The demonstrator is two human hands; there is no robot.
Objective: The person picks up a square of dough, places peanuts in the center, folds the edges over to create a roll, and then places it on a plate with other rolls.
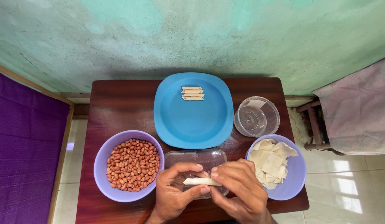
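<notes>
- Over the near edge of the dark wooden counter (pixel 126 103), head view: left hand (pixel 176 191) and right hand (pixel 238 188) meeting, both grips pinched together on one pale rolled wrapper (pixel 202 181), fingertips at each end and thumbs beneath.
- Held just above a clear rectangular tray (pixel 196 159), itself partly hidden by the hands.
- Likely to unroll if either grip slackens, since only finger pressure looks to be keeping the seam closed.
- Could tear or crease if pinched too hard; wrapper looks thin and soft.
- Filling, if any, not visible; might slip out of an open end when tilted.
- Risk of knocking the purple bowl of peanuts (pixel 130 166), close beside the left wrist, or the purple bowl of wrapper squares (pixel 294 182), touching-close to the right hand.
- Farther back, centre: blue plate (pixel 192 124) carrying three finished rolls (pixel 192 93) stacked side by side near its far rim.
- Right of the plate: clear round container (pixel 257 117), a pale scrap inside, contents otherwise hard to tell.
- Packages, labels, signs: none seen anywhere on the counter; bowls, plate and tray all plain, without print.
- Behind: mottled green wall, bare of signs; purple cloth at the left, pale patterned cloth at the right, both unlabelled.
</notes>
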